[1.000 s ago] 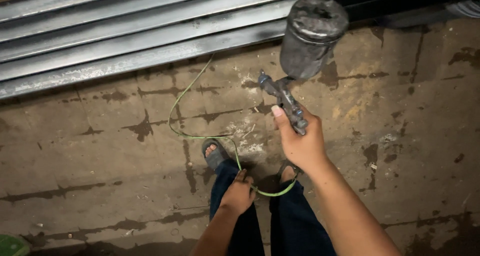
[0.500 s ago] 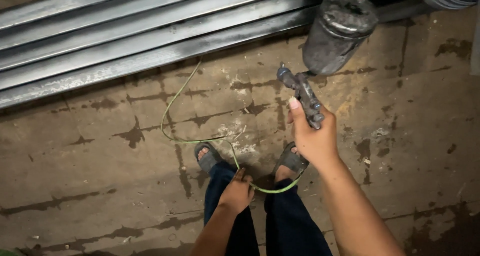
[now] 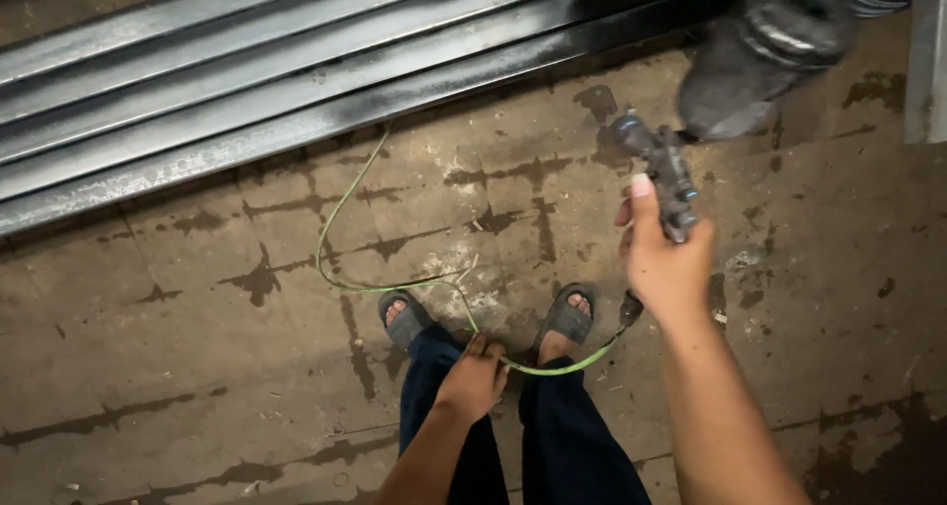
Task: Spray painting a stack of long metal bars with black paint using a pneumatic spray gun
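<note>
While the right hand (image 3: 669,266) clenches the handle of a grey spray gun (image 3: 663,175) near the floor's far right corner, its dark paint cup (image 3: 762,56) tilts up and away above the fist. From the base of the gun a thin green hose (image 3: 340,224) sags to the left hand (image 3: 473,379), which pinches it just above the knees, then loops out across the floor toward the far edge. A stained concrete floor (image 3: 178,367), crossed by dark cracks and blotches, carries the person's two sandalled feet (image 3: 406,318), set slightly apart. Along its far edge lie long metal sections (image 3: 296,71), side by side, their right stretch glossy black and their left stretch duller grey.
</note>
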